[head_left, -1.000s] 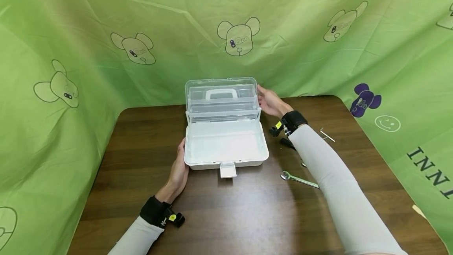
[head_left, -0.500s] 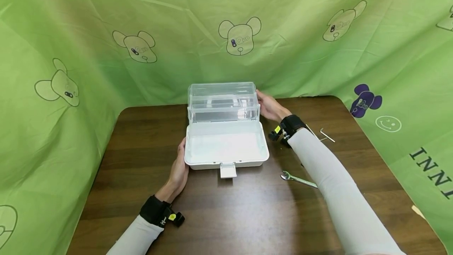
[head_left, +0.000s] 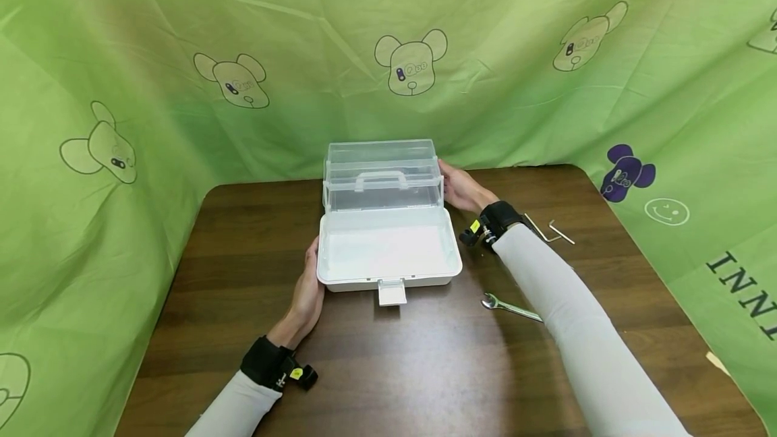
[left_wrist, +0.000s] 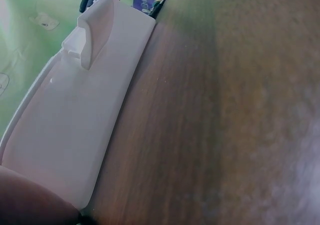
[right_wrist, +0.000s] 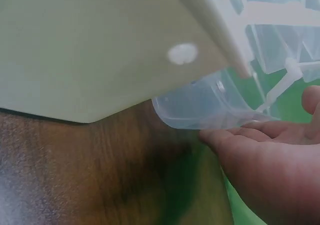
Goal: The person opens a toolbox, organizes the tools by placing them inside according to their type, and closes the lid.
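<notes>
A white toolbox [head_left: 388,245] with its clear lid [head_left: 381,151] tipped back stands on the table, its front latch [head_left: 391,292] hanging down. Clear trays [head_left: 382,195] are raised behind the bare white base. My left hand [head_left: 307,299] rests along the box's left wall, fingers reaching back beside it; in the left wrist view only part of that hand [left_wrist: 35,197] shows at the front wall. At the back right my right hand [head_left: 461,189] touches the lid, and in the right wrist view its fingers [right_wrist: 250,132] lie extended under the clear plastic, thumb apart.
An open-end wrench [head_left: 512,307] lies right of the box, partly under the right sleeve. Hex keys [head_left: 561,232] lie farther right. A green printed cloth [head_left: 291,133] hangs behind and beside the wooden table [head_left: 255,241].
The clear lid and its handle have tipped farther back and down. My right hand has followed, sinking slightly and shifting a little left. The left hand and white base have stayed put.
</notes>
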The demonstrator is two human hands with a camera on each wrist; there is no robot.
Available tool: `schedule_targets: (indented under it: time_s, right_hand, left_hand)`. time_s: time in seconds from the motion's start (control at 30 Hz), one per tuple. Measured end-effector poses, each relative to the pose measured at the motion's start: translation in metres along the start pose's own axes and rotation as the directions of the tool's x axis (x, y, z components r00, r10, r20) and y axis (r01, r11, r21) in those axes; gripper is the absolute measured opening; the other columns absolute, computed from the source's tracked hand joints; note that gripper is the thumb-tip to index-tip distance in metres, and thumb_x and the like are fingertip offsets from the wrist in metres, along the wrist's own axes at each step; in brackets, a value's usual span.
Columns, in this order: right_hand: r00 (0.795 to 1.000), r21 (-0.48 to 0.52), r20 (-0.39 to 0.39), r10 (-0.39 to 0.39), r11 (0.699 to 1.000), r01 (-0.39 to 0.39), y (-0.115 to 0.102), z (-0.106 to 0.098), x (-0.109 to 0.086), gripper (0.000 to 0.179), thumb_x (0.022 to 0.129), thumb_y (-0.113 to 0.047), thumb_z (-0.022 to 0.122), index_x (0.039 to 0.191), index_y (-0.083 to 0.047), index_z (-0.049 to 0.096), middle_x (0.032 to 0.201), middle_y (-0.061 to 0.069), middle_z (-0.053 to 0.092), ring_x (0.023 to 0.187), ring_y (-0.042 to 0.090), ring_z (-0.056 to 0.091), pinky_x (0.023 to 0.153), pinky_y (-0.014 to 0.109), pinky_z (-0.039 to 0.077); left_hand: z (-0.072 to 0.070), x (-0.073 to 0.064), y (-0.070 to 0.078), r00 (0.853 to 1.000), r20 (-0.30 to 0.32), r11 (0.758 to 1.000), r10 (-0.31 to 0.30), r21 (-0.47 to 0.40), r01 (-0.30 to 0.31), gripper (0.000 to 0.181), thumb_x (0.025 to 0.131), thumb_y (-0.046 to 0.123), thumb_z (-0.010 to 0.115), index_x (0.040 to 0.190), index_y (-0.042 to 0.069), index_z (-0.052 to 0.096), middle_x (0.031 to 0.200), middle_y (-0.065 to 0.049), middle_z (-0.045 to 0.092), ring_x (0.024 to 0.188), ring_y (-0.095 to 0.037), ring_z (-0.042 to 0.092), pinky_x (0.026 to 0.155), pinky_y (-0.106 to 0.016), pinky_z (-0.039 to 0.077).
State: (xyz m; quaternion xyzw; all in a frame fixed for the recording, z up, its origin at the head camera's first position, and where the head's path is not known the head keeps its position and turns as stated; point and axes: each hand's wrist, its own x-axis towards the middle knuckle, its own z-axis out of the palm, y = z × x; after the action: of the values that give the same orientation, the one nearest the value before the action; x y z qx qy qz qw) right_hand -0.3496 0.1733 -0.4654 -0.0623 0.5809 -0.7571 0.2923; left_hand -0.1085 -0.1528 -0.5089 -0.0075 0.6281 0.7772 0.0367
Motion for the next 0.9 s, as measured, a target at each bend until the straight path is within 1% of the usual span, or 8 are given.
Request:
schedule_targets:
  time_s: [0.17,0.33,0.5,0.7,0.9]
  right_hand:
    - [1.000,0.004,0.000,0.018,1.000,-0.018,0.0034,-0.0033,-0.0005,0.064,0.118,-0.038,0.018,0.169,0.000,0.008,0.174,0.024,0.013,0.162,0.037,0.014,0.131,0.046,0.016]
    - [1.000,0.020,0.002,0.015,1.000,-0.015,0.0050,-0.0049,0.0000,0.068,0.117,-0.039,0.018,0.168,0.003,0.004,0.175,0.024,0.006,0.163,0.036,0.009,0.131,0.045,0.013]
    - [1.000,0.034,-0.012,0.019,0.999,-0.019,0.0054,-0.0053,-0.0012,0.066,0.118,-0.037,0.019,0.168,0.004,0.004,0.175,0.024,0.008,0.163,0.036,0.010,0.131,0.045,0.014]
    - [0.999,0.069,-0.028,0.033,0.997,-0.031,0.0043,-0.0037,-0.0043,0.066,0.118,-0.036,0.021,0.168,0.004,0.004,0.175,0.023,0.009,0.163,0.035,0.011,0.131,0.044,0.016]
    - [0.999,0.070,-0.034,0.043,0.997,-0.040,0.0043,-0.0028,-0.0052,0.066,0.118,-0.036,0.022,0.168,0.002,0.003,0.176,0.022,0.007,0.163,0.033,0.010,0.131,0.043,0.016]
  left_hand:
    - [-0.0004,0.0021,-0.0022,1.000,0.003,1.000,0.007,0.003,-0.007,0.066,0.116,0.048,0.013,0.172,0.014,0.003,0.178,-0.005,0.001,0.163,-0.021,0.000,0.131,-0.049,0.004]
    - [-0.0015,0.0032,-0.0039,1.000,0.012,1.000,0.014,0.012,-0.014,0.063,0.117,0.045,0.011,0.172,0.015,0.001,0.178,-0.004,0.000,0.163,-0.020,-0.001,0.131,-0.047,0.003]
    - [-0.0012,0.0031,-0.0032,1.000,0.020,1.000,0.015,0.007,-0.015,0.062,0.117,0.043,0.011,0.171,0.014,0.001,0.178,-0.005,-0.001,0.163,-0.022,-0.002,0.131,-0.049,0.003]
    - [-0.0007,0.0030,0.0015,1.000,0.008,1.000,-0.010,-0.006,0.010,0.065,0.116,0.049,0.011,0.172,0.016,0.002,0.179,-0.003,0.002,0.163,-0.020,0.000,0.131,-0.047,0.004]
    - [-0.0015,0.0030,0.0035,1.000,0.017,1.000,-0.018,-0.017,0.018,0.065,0.116,0.047,0.010,0.172,0.015,0.001,0.178,-0.002,0.002,0.163,-0.018,0.001,0.131,-0.045,0.004]
